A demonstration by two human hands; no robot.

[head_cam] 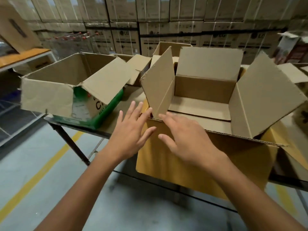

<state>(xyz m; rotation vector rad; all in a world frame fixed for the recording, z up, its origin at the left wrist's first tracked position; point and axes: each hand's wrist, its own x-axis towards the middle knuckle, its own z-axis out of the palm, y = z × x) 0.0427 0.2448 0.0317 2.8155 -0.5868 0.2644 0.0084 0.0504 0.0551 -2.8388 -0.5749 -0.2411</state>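
An open cardboard box [200,160] is seen on a dark-framed table [75,125], with its near wall overhanging the table's front edge. All four flaps are raised. The left flap [160,84] stands almost upright, while the right flap is spread outward. The inside of the box is bare cardboard.

The left hand [131,130] is held at the box's near left corner with its fingers straight and spread, and nothing is gripped by it. Its fingertips lie just beside the base of the left flap. The right hand [186,139] is held over the near rim of the box, also flat and spread, with nothing in it. Its fingertips are pointed at the same corner. Whether the cardboard is actually touched by either hand cannot be told.

To the left of the box, on the same table, a second carton [50,95] with green print is set, open and somewhat crushed. More open cartons are crowded behind the box.

Beyond the box, the room is closed off by a wall of stacked, strapped cartons [166,35]. Below and left of the box, a grey floor [20,205] marked with yellow lines is seen. Far to the left of the box, an orange-topped bench [21,55] is visible.
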